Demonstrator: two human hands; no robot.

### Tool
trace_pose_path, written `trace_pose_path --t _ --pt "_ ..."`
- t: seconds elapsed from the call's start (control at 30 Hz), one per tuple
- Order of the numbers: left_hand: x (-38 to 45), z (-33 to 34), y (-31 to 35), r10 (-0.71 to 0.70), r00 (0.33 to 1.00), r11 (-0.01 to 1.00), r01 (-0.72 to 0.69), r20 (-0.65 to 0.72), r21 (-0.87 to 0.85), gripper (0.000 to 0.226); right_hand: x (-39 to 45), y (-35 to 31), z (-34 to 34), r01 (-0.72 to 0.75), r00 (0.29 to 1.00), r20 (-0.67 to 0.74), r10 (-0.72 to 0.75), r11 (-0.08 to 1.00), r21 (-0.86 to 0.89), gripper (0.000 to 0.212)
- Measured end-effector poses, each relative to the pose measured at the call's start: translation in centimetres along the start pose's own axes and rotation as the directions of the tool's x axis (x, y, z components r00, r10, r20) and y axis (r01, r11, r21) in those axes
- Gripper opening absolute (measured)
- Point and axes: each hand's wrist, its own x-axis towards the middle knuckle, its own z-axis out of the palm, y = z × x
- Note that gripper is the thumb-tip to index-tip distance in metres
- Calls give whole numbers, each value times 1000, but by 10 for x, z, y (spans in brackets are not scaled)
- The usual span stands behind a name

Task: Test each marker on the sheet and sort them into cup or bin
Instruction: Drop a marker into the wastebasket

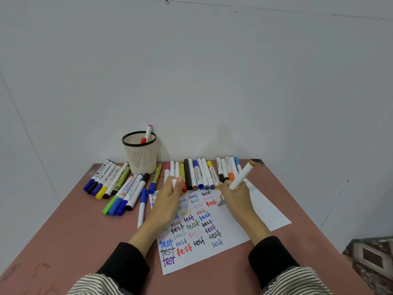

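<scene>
Right hand: fingers wrapped round marker, tip on sheet.
Left hand: pinches a cap.
Handling: light, stiff, smooth barrel; grip low.

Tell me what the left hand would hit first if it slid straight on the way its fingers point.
Probably the row of capped markers lying side by side just beyond the left hand; its fingertips already look close to their caps, though depth is unclear.

Reddish-brown table, white sheet, cream cup black-rimmed
</scene>
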Motion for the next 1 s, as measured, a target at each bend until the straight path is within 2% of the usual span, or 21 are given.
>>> trace_pose_path --t 0.07,0.17,0.3,0.4,0.5,0.57,0.67,1.0 --pt "-4 0 5 18 1000 1000 -18 -5 -22 17 0 -4 0 7 1000 -28 -6 999 50 34" --pt "-7 1 11 75 997 997 -76 -26 -22 23 -2 -16 -3 15 999 -45 -9 990 138 37" --pt "-6 1 9 99 995 995 -99 -28 -6 17 -2 -21 -9 -7 998 -54 19 977 214 36" --pt "-3 0 1 117 993 993 -117 -15 20 14 -3 -25 -10 -79 997 52 65 925 372 23" --pt "0 2 1 98 995 995 -99 -8 -28 9 -2 -29 -13 -232 967 229 116 779 582 39" --pt "0 2 4 95 995 994 -95 -7 -51 11 -2 -30 -13 -255 959 256 124 776 577 32" --pt "0 2 4 91 996 995 -90 4 -47 11 -1 -28 -12 -221 969 216 122 821 527 16" --pt "2 -1 -2 88 994 996 -87 57 -25 12 -3 -26 -15 -168 984 129 124 885 434 21"
